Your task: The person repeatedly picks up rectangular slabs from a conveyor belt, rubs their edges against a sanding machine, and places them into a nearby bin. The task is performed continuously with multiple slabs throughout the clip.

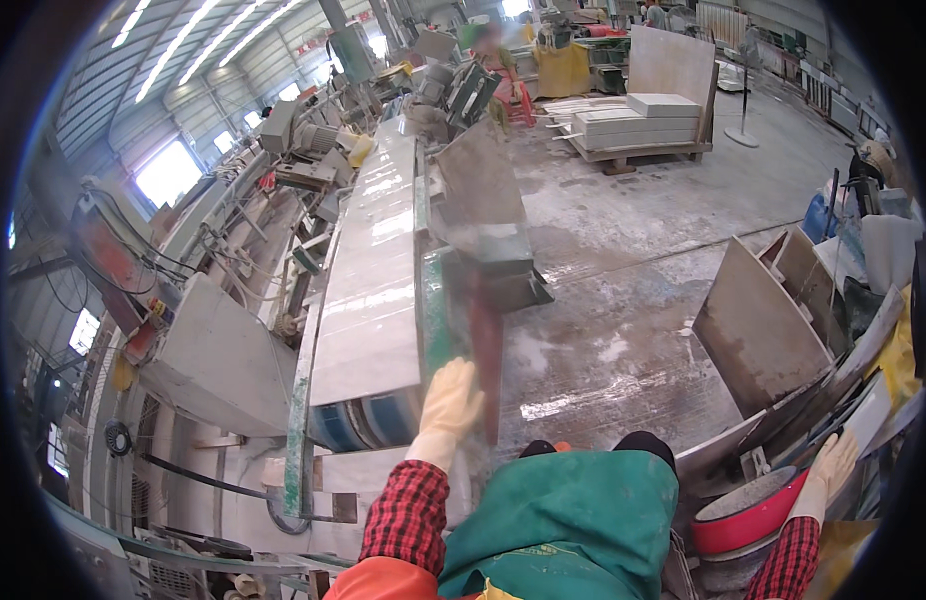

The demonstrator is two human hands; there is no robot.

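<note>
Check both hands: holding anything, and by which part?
Left hand lies on the near end of the conveyor frame, no clear grip. Right hand rests by the red basin rim; a hold cannot be told.

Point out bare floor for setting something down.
Free: the wet grey concrete floor between the long pale stone slab on the conveyor and the leaning stone slabs. Crowded: around the red basin, by the right hand.

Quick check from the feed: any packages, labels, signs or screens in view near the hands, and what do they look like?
No packages, labels, signs or screens can be made out.
Left hand: pale glove, resting at the end of the long grey slab on the conveyor.
Right hand: pale glove, beside a red basin.
</note>
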